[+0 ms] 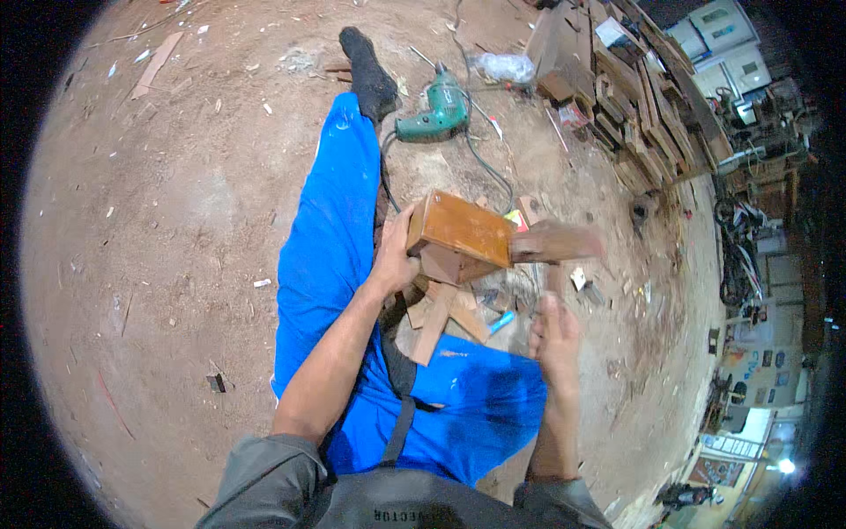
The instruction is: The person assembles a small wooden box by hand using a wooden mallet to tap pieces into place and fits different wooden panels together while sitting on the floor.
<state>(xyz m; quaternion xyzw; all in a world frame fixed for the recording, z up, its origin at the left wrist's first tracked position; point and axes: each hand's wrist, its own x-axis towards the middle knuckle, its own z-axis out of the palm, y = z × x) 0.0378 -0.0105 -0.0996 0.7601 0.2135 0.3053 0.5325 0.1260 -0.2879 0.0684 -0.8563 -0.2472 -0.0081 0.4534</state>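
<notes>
My left hand [397,257] grips the left end of a small brown wooden box [469,231], holding it tilted above the ground between my legs. The fingers behind the box are partly hidden. In my right hand [555,337] is a wooden mallet [559,242], held upright by its handle. Its blurred head is at the right end of the box; whether the two touch I cannot tell. Below the box lie several loose wood strips [435,326] and a small blue cylindrical object [501,322].
A green power drill [434,110] with a dark cable lies beyond the box, near my outstretched left foot [368,75]. Stacked timber [639,115] stands at the far right. A crumpled clear plastic bag [505,67] and wood scraps lie on the dirt floor [194,203].
</notes>
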